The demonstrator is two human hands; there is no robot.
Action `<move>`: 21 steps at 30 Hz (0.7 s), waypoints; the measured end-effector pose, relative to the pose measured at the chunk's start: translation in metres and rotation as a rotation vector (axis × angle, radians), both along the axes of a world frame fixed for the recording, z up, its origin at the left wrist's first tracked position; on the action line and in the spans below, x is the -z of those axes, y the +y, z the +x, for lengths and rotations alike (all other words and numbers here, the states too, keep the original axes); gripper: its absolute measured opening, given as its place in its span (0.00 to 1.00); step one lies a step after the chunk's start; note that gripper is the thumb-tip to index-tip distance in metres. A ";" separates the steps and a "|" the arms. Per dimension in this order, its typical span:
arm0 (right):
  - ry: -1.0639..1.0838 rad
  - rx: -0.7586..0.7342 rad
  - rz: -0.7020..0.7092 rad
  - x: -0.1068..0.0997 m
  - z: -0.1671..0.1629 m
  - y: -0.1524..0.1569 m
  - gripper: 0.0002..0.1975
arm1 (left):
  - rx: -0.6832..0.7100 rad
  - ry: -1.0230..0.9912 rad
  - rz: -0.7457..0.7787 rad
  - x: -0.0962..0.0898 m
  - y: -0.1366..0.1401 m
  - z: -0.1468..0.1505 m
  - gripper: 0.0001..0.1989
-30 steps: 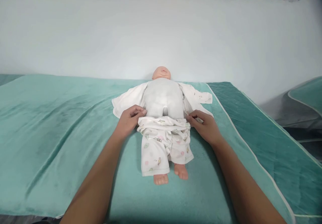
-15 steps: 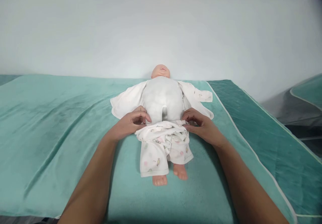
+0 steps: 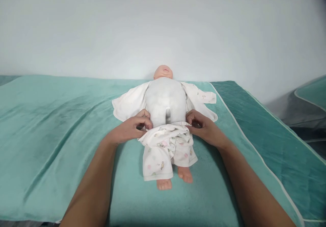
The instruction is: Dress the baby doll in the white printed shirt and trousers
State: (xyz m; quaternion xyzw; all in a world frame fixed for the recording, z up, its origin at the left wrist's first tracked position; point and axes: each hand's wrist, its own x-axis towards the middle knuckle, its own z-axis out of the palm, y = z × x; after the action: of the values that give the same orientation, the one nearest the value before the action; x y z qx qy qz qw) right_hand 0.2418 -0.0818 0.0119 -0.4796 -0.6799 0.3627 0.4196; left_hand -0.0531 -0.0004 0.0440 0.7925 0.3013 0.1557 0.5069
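Observation:
A baby doll [image 3: 166, 96] lies on its back, its head at the far end and its bare feet toward me. White patterned baby trousers [image 3: 159, 159] cover its legs, bunched up around the thighs. My left hand [image 3: 132, 126] pinches the waistband at the left side. On the right side, my right hand [image 3: 202, 126] grips the same waistband between thumb and fingers. The doll's white cloth body shows above the band, with a dark slit low in the middle. A white baby jacket [image 3: 129, 101] is spread open beneath the doll, sleeves out to both sides.
A light green blanket [image 3: 63, 128] with a few creases covers the table. A darker green cover [image 3: 267, 135] shows on the right. Behind the doll's head rises a white wall [image 3: 163, 26]. Another green-topped surface [image 3: 313, 91] stands at the far right.
My left fingers have closed more tightly on the waistband. The trousers and the doll's feet have shifted slightly to the right; my right hand has hardly moved.

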 end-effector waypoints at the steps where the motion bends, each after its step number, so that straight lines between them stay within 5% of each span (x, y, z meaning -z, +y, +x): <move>1: -0.017 0.010 0.033 0.001 0.000 0.000 0.11 | -0.004 -0.027 0.011 0.001 0.000 0.000 0.01; 7: -0.160 0.207 0.377 0.009 -0.002 0.007 0.09 | -0.258 -0.288 0.209 0.018 0.004 0.009 0.07; 11: -0.238 0.292 0.486 0.012 -0.006 0.014 0.08 | -0.417 -0.357 0.214 0.023 0.009 0.019 0.08; 17: -0.353 0.370 0.592 0.004 -0.017 0.029 0.07 | -0.473 -0.267 0.223 0.018 0.027 0.025 0.10; 21: -0.420 0.436 0.507 -0.006 -0.016 0.050 0.07 | -0.522 -0.218 0.285 0.017 0.050 0.028 0.10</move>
State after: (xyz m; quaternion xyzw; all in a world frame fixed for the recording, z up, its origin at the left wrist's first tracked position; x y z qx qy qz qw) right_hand 0.2254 -0.0320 0.0180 -0.5579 -0.7010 -0.0204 0.4437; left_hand -0.0255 0.0497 0.0268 0.7303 0.4136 0.4050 0.3627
